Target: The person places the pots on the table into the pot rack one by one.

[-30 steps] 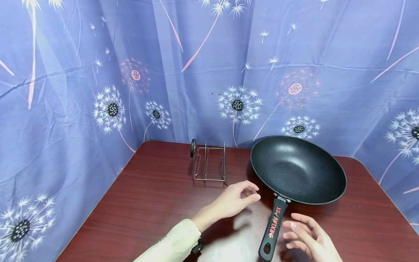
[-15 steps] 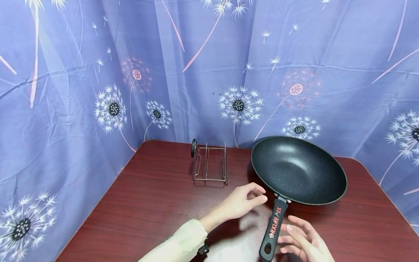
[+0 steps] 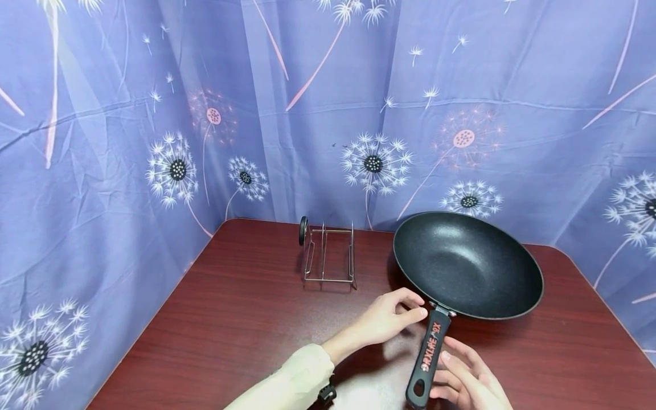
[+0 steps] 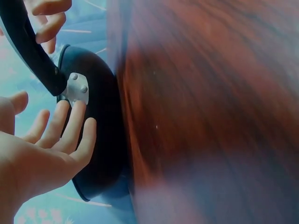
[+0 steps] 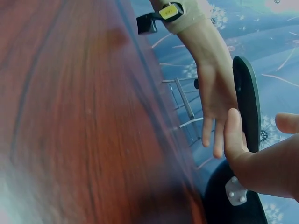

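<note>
A black frying pan (image 3: 461, 267) sits on the table at the right, its handle (image 3: 427, 364) angled toward the near edge. To the left of the handle, my left hand (image 3: 392, 316) has relaxed fingers, their tips close to the handle's metal bracket (image 4: 78, 88). My right hand (image 3: 474, 376) is at the handle's right side with loosely bent fingers, fingertips right at its edge. Neither hand is wrapped round the handle. The left wrist view has the left hand's fingers (image 4: 72, 128) spread under the bracket, beside the pan's outer wall.
A thin metal wire rack (image 3: 328, 281) with a black round piece (image 3: 303, 231) stands left of the pan, toward the back. The dark red wooden table (image 3: 230, 319) borders a blue curtain (image 3: 318, 154) with dandelion prints at the back and sides.
My left hand has moved right toward the base of the handle. The right hand has moved left up to the handle. The pan and rack stay in place.
</note>
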A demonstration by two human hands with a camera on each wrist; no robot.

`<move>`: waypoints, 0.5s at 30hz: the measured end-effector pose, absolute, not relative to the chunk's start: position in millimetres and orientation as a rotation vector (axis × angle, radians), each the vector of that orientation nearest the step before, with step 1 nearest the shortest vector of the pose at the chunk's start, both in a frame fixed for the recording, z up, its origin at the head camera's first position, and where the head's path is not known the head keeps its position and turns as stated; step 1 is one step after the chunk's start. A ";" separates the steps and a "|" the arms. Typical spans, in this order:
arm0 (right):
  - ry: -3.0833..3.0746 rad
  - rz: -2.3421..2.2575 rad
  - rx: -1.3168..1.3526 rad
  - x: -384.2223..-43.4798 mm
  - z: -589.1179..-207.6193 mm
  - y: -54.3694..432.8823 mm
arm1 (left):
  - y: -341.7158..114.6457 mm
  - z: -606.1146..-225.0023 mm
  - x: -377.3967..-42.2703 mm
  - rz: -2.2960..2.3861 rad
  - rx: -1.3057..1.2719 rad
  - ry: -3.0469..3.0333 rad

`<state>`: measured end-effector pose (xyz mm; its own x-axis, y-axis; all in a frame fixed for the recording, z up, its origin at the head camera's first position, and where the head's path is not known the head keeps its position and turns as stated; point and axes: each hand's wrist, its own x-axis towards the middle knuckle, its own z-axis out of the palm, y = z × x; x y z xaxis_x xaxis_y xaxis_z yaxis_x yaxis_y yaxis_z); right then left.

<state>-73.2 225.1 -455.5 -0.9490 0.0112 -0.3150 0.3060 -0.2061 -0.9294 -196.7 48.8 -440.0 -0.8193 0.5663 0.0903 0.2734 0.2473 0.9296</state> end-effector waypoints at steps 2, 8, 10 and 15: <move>1.771 -2.348 0.286 -72.4 -460.7 225.1 | 51.2 -441.6 -196.6 1.621 0.761 2.233; 1.666 -2.446 0.270 -72.1 -467.2 217.0 | 58.6 -445.4 -194.0 1.677 0.739 2.131; 1.654 -2.443 0.361 -73.0 -465.1 212.5 | 61.1 -446.3 -193.0 1.681 0.741 2.116; 1.426 -2.489 0.257 -73.5 -460.8 209.9 | 67.6 -448.1 -190.6 1.682 0.732 2.094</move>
<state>-73.5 209.9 -460.8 -0.9505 -0.1364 -0.2793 0.3099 -0.4841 -0.8183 -190.6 67.6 -448.1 -0.8027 0.5948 0.0439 0.1712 0.1592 0.9723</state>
